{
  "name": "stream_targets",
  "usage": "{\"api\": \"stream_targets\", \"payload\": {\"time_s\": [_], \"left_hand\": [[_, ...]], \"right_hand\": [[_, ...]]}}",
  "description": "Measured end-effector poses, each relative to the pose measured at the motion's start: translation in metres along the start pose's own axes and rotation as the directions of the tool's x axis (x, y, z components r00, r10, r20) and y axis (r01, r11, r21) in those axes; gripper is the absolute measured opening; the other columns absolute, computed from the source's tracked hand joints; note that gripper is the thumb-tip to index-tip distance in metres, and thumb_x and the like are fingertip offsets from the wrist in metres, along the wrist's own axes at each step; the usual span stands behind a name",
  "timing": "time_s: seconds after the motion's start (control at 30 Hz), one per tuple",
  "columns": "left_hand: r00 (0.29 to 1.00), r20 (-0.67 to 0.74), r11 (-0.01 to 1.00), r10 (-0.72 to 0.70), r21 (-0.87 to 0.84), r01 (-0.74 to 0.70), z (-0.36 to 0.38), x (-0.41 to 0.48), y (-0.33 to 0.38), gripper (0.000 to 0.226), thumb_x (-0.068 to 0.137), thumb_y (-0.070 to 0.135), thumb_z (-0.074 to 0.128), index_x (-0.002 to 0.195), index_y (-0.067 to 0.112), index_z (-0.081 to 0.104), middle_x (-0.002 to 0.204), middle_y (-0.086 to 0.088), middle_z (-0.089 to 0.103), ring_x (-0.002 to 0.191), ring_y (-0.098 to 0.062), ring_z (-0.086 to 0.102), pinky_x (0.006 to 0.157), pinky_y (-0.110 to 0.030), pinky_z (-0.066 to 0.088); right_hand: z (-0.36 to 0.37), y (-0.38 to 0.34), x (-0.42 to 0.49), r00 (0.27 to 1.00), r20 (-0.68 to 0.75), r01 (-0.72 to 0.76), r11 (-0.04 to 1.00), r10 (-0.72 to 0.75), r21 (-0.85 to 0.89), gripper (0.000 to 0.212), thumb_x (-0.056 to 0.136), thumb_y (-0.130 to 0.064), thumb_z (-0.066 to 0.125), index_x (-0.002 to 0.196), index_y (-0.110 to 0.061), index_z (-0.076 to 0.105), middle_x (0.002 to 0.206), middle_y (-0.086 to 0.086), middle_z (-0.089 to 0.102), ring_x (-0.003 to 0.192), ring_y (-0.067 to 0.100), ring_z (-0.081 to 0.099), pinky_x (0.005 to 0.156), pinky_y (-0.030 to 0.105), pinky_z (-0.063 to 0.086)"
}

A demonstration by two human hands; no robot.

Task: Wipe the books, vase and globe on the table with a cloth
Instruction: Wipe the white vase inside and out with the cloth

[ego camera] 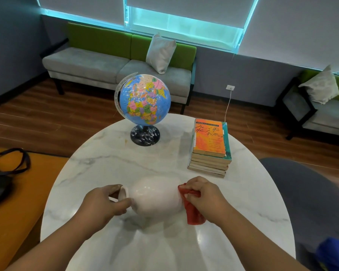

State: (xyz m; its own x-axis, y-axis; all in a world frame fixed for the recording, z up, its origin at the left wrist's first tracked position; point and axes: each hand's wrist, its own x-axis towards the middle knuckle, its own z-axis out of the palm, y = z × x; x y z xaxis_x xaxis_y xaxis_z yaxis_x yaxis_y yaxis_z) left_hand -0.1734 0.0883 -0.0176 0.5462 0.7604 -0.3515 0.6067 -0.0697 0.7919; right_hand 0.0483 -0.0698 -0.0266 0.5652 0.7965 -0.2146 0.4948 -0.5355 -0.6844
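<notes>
1. Near the near edge of the round white marble table (106, 163), the left hand (104, 202) is gripping the narrow neck of the glossy white ceramic vase (157, 196). The vase is lying sideways with its mouth to the left, seemingly held just clear of the top.
2. The right hand (205, 196) is pinching a bunched red cloth (192, 210) against the vase's base end.
3. The vase is looking rigid, slick and breakable. The neck is probably giving the surest hold, and the belly would be slipping under pressure. The cloth is soft and light.
4. Toward the right edge, a stack of worn paperback books (209, 145) is lying flat, an orange cover on top. I am counting roughly seven, though the lower ones are hard to separate.
5. Near the far edge, one blue political globe on a dark speckled base (145, 102) is standing upright. It is likely light and free-spinning, so best steadied at the base.
6. In all: one vase, one cloth, one globe, one stack of books.
</notes>
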Motion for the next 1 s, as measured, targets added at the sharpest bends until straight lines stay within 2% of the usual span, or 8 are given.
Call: {"api": "stream_targets", "payload": {"time_s": [0.1,0.17,0.27,0.43,0.57,0.77,0.9,1.0], "left_hand": [[1.0,-0.002,0.999,-0.005,-0.032,0.005,0.0,-0.001,0.003,0.037,0.079,0.024,0.077,0.113,0.019,0.064,0.095,0.008,0.067,0.064,-0.012,0.071,0.071,-0.027,0.053],[1.0,-0.005,0.999,-0.004,-0.046,0.004,0.0,-0.003,0.004,0.019,0.079,0.021,0.076,0.092,0.025,0.062,0.093,0.006,0.068,0.064,-0.013,0.071,0.068,-0.025,0.052],[1.0,-0.003,0.998,0.0,-0.066,0.0,-0.001,-0.007,0.008,0.023,0.08,0.017,0.075,0.074,0.032,0.059,0.088,0.002,0.069,0.062,-0.016,0.071,0.068,-0.026,0.054],[1.0,0.004,0.996,-0.013,-0.091,0.013,0.0,-0.012,0.014,0.019,0.079,0.017,0.076,0.071,0.023,0.06,0.087,-0.002,0.07,0.062,-0.018,0.072,0.084,-0.044,0.054],[1.0,-0.004,0.994,-0.03,-0.103,0.029,0.0,-0.014,0.015,0.016,0.078,0.017,0.077,0.072,0.022,0.062,0.088,-0.003,0.069,0.061,-0.019,0.072,0.085,-0.046,0.055],[0.999,-0.014,0.996,-0.03,-0.088,0.028,0.004,-0.014,0.018,0.015,0.078,0.02,0.076,0.08,0.01,0.066,0.086,-0.004,0.07,0.06,-0.016,0.071,0.084,-0.044,0.054],[0.999,-0.043,0.997,-0.01,-0.077,0.006,0.005,-0.012,0.016,0.015,0.08,0.022,0.076,0.08,0.024,0.062,0.09,-0.001,0.069,0.059,-0.014,0.071,0.083,-0.041,0.056],[0.999,-0.035,0.998,0.031,-0.06,-0.033,0.005,-0.012,0.016,0.029,0.078,0.029,0.078,0.098,0.036,0.058,0.094,0.006,0.067,0.062,-0.011,0.071,0.076,-0.033,0.057]], "right_hand": [[0.006,0.0,-0.001,0.996,-0.086,-0.033,0.999,0.032,-0.011,0.026,0.09,-0.011,0.063,0.111,-0.024,0.072,0.107,-0.02,0.051,0.102,0.006,0.052,0.076,-0.004,0.031],[0.014,-0.006,-0.007,0.997,-0.074,0.026,1.0,-0.025,0.016,0.026,0.089,-0.01,0.064,0.111,-0.022,0.072,0.103,-0.023,0.05,0.098,0.001,0.052,0.079,-0.005,0.031],[0.015,-0.007,-0.01,0.997,-0.063,0.051,0.997,-0.047,0.056,0.026,0.088,-0.009,0.065,0.109,-0.023,0.072,0.103,-0.024,0.05,0.096,-0.004,0.052,0.082,-0.004,0.033],[0.017,-0.014,-0.008,0.991,-0.132,-0.023,0.999,0.027,0.029,0.027,0.088,-0.011,0.066,0.112,-0.023,0.072,0.104,-0.021,0.05,0.102,0.005,0.054,0.098,0.013,0.039],[0.025,-0.025,-0.017,0.994,-0.07,0.088,0.992,-0.081,0.095,0.027,0.087,-0.009,0.067,0.11,-0.022,0.073,0.102,-0.023,0.052,0.098,-0.005,0.053,0.086,-0.002,0.033],[0.021,-0.026,-0.011,0.987,-0.161,-0.002,0.999,0.011,0.052,0.029,0.089,-0.011,0.065,0.115,-0.021,0.07,0.104,-0.02,0.05,0.093,-0.001,0.051,0.088,-0.003,0.031],[0.029,-0.038,-0.017,0.991,-0.094,0.104,0.988,-0.093,0.117,0.029,0.087,-0.008,0.066,0.111,-0.022,0.072,0.102,-0.023,0.051,0.094,-0.011,0.051,0.083,-0.005,0.031],[0.023,-0.037,-0.016,0.992,-0.097,0.098,0.984,-0.084,0.151,0.029,0.085,-0.009,0.067,0.111,-0.023,0.072,0.103,-0.021,0.05,0.094,-0.015,0.05,0.082,-0.005,0.032]]}}
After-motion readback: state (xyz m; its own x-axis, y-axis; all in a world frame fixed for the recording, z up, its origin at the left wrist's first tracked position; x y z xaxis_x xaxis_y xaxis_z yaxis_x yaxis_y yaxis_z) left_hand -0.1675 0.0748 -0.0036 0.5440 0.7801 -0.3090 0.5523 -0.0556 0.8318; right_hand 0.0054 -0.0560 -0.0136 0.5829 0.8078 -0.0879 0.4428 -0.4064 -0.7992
